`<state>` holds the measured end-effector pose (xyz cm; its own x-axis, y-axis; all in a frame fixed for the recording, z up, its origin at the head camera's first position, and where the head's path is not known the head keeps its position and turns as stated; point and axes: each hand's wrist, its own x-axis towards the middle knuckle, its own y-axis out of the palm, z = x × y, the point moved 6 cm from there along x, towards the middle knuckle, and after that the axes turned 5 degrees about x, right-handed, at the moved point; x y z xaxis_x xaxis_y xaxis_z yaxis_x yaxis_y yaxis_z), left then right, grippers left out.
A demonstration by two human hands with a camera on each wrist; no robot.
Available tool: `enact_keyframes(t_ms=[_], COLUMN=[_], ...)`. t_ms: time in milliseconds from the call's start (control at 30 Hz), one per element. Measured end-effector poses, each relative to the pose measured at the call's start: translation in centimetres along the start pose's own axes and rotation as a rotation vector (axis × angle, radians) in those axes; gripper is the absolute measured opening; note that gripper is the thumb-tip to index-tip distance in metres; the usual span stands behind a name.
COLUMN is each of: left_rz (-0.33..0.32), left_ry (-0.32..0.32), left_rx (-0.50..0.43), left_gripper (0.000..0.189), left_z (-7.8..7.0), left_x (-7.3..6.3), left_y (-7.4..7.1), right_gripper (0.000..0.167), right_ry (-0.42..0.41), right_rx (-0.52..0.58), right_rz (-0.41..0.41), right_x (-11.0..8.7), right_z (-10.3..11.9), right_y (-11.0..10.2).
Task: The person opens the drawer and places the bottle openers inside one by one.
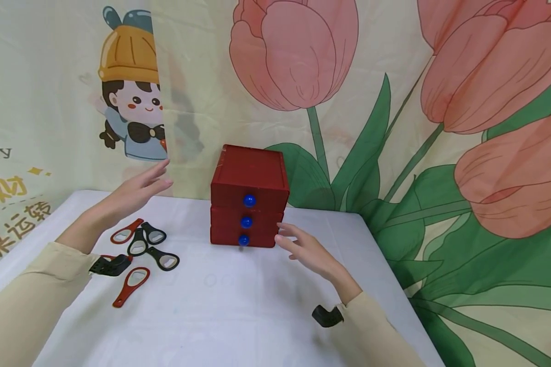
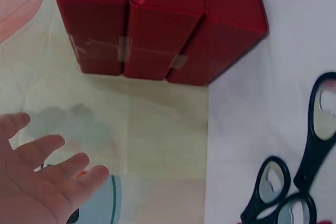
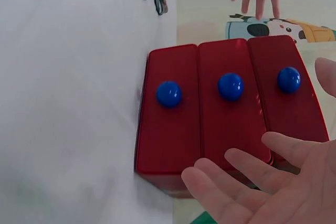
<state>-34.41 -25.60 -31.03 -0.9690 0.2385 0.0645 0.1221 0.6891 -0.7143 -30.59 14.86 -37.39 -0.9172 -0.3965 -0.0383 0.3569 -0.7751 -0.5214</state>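
A red box of three stacked drawers [image 1: 250,165], each with a blue knob [image 1: 249,201], stands at the back of the table. My right hand [image 1: 306,250] is at its right front edge, fingers spread; in the right wrist view the fingertips [image 3: 195,178] overlap the lower part of the drawer fronts [image 3: 226,129]. My left hand [image 1: 140,188] is raised to the left of the box, fingers stretched out and holding nothing. Below it lie several bottle openers, such as a black one [image 1: 143,232] and a red one [image 1: 119,302]. One red opener is partly hidden by the left wrist camera.
A white cloth [image 1: 239,316] covers the table. Behind it hangs a printed backdrop [image 1: 202,61] with tulips and a cartoon figure. Black cameras sit on the left wrist [image 1: 110,265] and the right wrist [image 1: 327,316].
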Motion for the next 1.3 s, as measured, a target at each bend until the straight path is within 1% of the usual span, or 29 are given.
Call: enact_keyframes(t_ms=[167,300,467,667,767,867,967,1067,1167,1300], left_rz=[0.021,0.038,0.033,0.018,0.009,0.001,-0.010,-0.030,-0.059,-0.101], left_ry=[-0.010,0.008,0.024,0.022,0.008,-0.007,-0.009,-0.010,-0.030,-0.089], left_rx=[-0.060,-0.146,-0.240,-0.287,-0.293,-0.304,-0.322,-0.327,-0.327,-0.345], left_gripper=[0.083,0.082,0.079,0.079,0.078,0.076,0.073,0.073,0.073,0.073], left_z=[-1.6,-2.8,-4.1,-5.3,-5.6,-5.8,-6.0,-5.9,-5.6,-5.1], left_x=[1.3,2.4,3.3,4.1,4.5,4.8,4.9,4.8,4.2,2.8], left_y=[1.1,1.9,2.9,4.0,4.7,5.3,5.8,5.9,6.0,6.3], right_gripper=[0.074,0.070,0.064,0.064,0.065,0.065,0.064,0.061,0.055,0.049], right_ry=[-0.004,-0.017,-0.008,0.006,0.012,0.025,0.022,-0.013,-0.076,-0.184], right_rx=[0.113,0.194,0.302,0.401,0.452,0.483,0.491,0.492,0.474,0.453], right_rz=[0.045,0.082,0.109,0.132,0.151,0.152,0.121,0.059,-0.035,-0.168], right_x=[0.8,1.5,2.4,3.3,3.7,4.1,4.3,4.2,3.9,3.8], right_z=[0.8,1.4,2.2,3.0,3.5,3.7,3.9,4.4,5.3,6.8], right_y=[0.5,0.9,1.5,2.1,2.5,2.7,2.7,2.0,0.5,-2.0])
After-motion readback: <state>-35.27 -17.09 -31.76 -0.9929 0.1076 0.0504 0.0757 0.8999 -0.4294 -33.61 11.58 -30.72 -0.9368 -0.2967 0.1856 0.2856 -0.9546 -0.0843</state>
